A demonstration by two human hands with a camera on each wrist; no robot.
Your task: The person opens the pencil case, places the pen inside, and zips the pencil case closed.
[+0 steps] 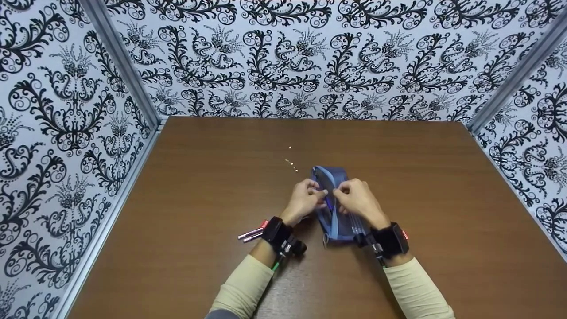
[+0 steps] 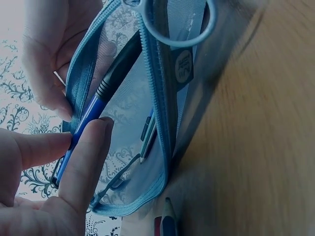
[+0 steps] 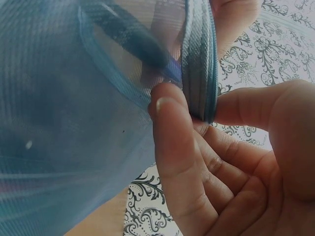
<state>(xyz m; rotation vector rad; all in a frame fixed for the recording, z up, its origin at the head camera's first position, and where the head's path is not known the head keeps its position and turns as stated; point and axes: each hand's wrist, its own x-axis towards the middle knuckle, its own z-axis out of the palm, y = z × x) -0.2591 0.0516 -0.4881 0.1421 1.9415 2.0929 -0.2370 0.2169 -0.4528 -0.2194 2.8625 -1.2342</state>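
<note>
A blue mesh pencil case lies on the table with its zip open. My left hand pinches a blue pen with a black grip between thumb and finger. The pen's black end is inside the mouth of the case, and its blue end sticks out past the fingers. My right hand pinches the zip edge of the case. Through the mouth, in the left wrist view, another slim pen shows inside. A round ring hangs at the case's end.
Two pencils lie partly under my left wrist; their sharpened tips point toward the case in the left wrist view. Several small bright specks show on the brown table. Patterned walls enclose the back and sides.
</note>
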